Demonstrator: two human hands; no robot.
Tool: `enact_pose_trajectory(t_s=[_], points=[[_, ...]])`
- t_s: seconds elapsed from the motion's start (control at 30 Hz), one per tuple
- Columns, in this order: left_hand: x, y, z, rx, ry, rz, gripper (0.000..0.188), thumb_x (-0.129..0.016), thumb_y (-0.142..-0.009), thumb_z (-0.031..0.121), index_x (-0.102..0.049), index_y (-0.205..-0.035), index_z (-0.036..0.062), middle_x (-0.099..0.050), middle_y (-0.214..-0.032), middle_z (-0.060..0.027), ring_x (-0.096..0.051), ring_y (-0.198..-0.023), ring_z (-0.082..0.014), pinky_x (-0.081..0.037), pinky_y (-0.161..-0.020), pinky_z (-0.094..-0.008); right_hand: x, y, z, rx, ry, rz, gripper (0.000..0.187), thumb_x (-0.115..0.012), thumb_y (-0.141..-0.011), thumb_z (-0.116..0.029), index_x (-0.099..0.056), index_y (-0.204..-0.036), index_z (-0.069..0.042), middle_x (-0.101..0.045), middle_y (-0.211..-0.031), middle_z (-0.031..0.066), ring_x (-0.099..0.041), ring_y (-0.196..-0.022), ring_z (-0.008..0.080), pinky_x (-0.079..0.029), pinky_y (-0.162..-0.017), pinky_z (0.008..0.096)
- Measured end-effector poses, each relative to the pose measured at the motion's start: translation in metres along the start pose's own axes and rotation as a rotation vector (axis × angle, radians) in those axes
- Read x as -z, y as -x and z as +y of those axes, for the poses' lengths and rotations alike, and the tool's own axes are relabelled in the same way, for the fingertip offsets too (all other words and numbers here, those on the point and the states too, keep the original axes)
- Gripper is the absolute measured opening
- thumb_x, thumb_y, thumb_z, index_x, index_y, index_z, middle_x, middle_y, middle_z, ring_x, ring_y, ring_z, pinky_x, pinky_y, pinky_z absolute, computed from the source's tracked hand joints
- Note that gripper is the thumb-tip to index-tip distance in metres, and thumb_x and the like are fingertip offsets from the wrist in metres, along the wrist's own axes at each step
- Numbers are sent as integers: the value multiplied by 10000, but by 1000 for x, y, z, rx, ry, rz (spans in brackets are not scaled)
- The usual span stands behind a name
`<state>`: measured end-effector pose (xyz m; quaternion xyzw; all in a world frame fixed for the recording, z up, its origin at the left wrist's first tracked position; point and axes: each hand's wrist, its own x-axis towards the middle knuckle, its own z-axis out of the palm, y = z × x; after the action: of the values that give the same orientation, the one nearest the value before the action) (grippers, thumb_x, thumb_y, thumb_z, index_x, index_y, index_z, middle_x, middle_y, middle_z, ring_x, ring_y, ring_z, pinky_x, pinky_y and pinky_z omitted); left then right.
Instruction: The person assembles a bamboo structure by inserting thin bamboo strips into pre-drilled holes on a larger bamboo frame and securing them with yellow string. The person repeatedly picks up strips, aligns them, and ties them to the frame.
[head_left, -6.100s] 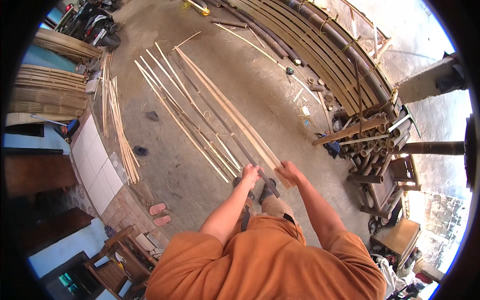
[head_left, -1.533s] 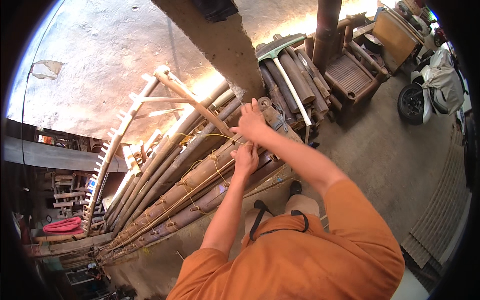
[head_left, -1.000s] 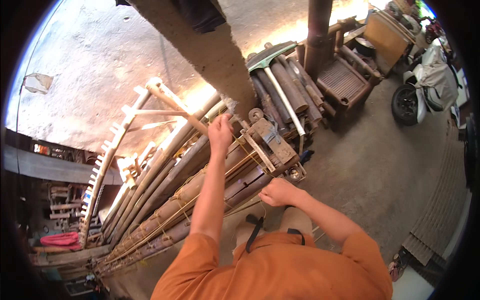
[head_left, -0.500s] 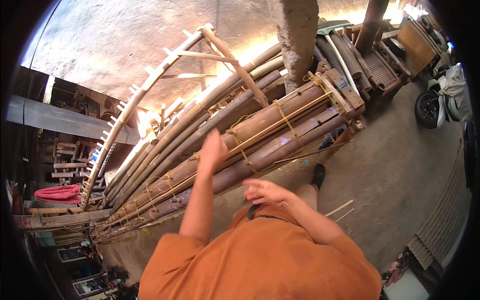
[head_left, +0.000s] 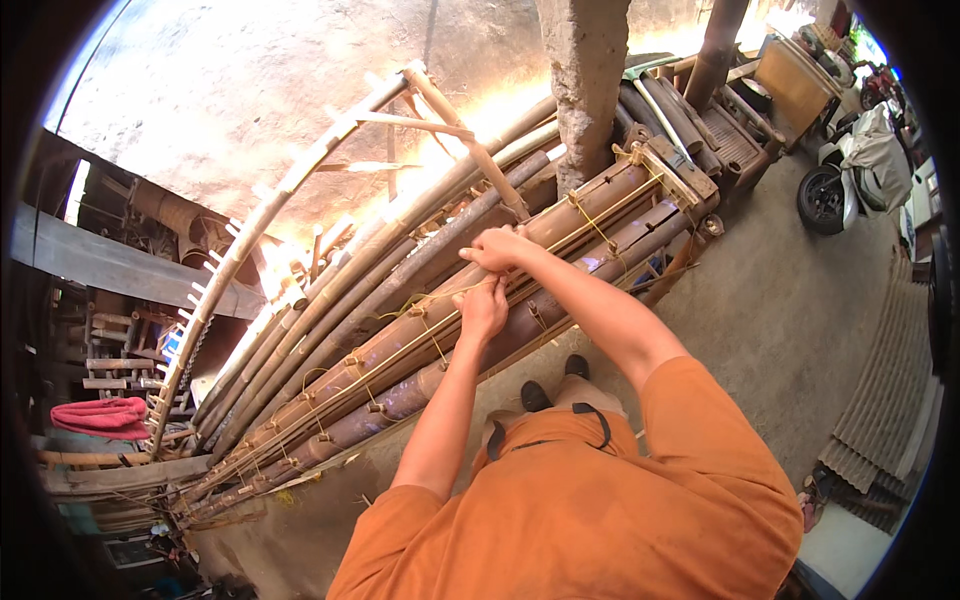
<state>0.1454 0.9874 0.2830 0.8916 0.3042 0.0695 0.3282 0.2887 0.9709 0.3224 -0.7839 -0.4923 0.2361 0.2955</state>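
Observation:
Two thick brown bamboo poles, an upper one (head_left: pixel 395 345) and a lower one (head_left: pixel 405 393), slant side by side from lower left to upper right. Thin strips run along them, and bands of yellow cord (head_left: pixel 432 298) tie round at several points. Over the upper pole my two hands meet. My left hand (head_left: pixel 483 308) is closed, fingertips pinched on the cord by the pole. Just above it, my right hand (head_left: pixel 497 248) is also closed with bent fingers at the same cord; its grip is partly hidden. A loose length of cord trails left from them.
Behind lie more bamboo poles (head_left: pixel 375 265) and an arched bamboo piece with pegs (head_left: pixel 255 225). A rough concrete post (head_left: pixel 582 95) stands beyond. At right are a covered motorcycle (head_left: pixel 872 165) and corrugated sheets (head_left: pixel 868 425). A red cloth (head_left: pixel 98 417) hangs at left.
My right hand has moved up from in front of my body to the upper pole, its fingers closing. My left hand has shifted right, beside it. My feet now show below the poles.

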Motion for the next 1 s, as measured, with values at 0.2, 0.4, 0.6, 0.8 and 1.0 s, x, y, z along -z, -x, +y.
enact_pose_trajectory(t_s=[0.2, 0.4, 0.6, 0.8, 1.0], points=[[-11, 3, -20, 75, -63, 64, 339, -462, -1034, 370, -702, -1108, 143, -717, -1012, -187, -656, -972, -387, -268, -1005, -617, 30, 134, -14, 491, -477, -422, 378, -513, -983, -289, -602, -720, -32, -547, -612, 204, -485, -541, 307, -473, -664, 423], [11, -67, -1, -201, 588, 171, 298, -525, -1029, 249, -697, -956, 17, -644, -710, -31, -574, -645, -95, -450, -594, -287, -58, 175, 26, 165, -257, -241, 386, -545, -935, -288, -646, -678, -19, -636, -690, 213, -627, -697, 427, -506, -680, 500], [-19, -135, -107, 17, -89, 249, 389, -539, -1002, 339, -666, -1079, -21, -709, -850, -210, -686, -784, -361, -513, -714, -466, -76, 186, -16, 309, -119, -192, 349, -546, -936, -294, -675, -738, -38, -656, -732, 213, -628, -722, 438, -506, -717, 506], [78, -52, -79, -32, -109, 85, 415, -515, -992, 337, -616, -1172, -23, -674, -1067, -281, -630, -1025, -470, -489, -891, -527, -208, 206, -56, -164, -1213, -574, 495, -485, -1041, -360, -466, -1442, -69, -620, -1273, 107, -600, -1107, 187, -482, -959, 351], [111, 80, -148, -92, -218, -130, 316, -610, -933, 289, -614, -1136, 47, -661, -1147, -248, -625, -1109, -405, -467, -908, -495, -197, 131, -128, -203, -1535, 870, 230, -462, -1010, -198, -544, -812, -115, -569, -749, 26, -586, -808, 135, -463, -801, 284]])
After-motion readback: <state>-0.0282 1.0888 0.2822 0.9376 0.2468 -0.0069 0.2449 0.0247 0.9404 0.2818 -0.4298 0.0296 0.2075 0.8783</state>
